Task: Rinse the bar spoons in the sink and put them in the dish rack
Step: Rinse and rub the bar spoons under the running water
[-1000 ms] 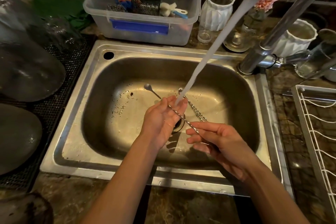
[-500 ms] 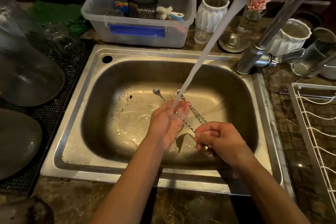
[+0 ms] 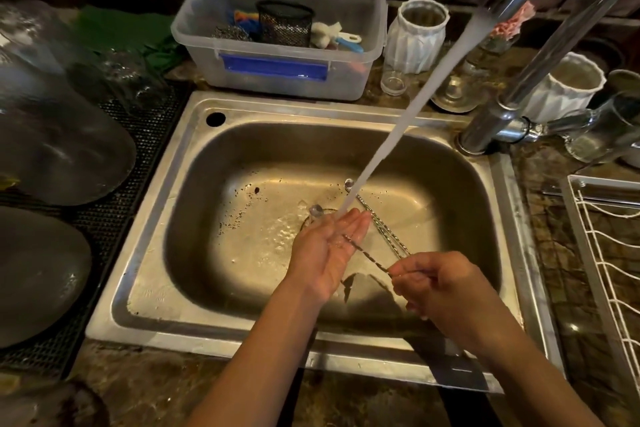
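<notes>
Over the steel sink [image 3: 194, 204] my right hand [image 3: 440, 284] pinches the handle end of a twisted bar spoon [image 3: 367, 255]. Its shaft crosses the palm of my left hand [image 3: 329, 250], which lies flat with fingers extended under the running water [image 3: 398, 132]. The spoon's bowl [image 3: 316, 210] sticks out past my left fingertips. Other bar spoons [image 3: 384, 229] lie on the sink floor behind it, their bowls near the stream. The white wire dish rack [image 3: 609, 253] stands at the right edge.
The tap [image 3: 498, 107] rises at the sink's back right. Behind the sink stand a clear plastic tub [image 3: 277, 80] of cleaning tools and white vases [image 3: 415, 38]. Glassware and dark plates [image 3: 41, 270] rest on a black mat to the left.
The held spoon has slid toward me, its bowl now near my left fingertips. My right hand pulled back toward the sink's front right while my left palm stayed under the water.
</notes>
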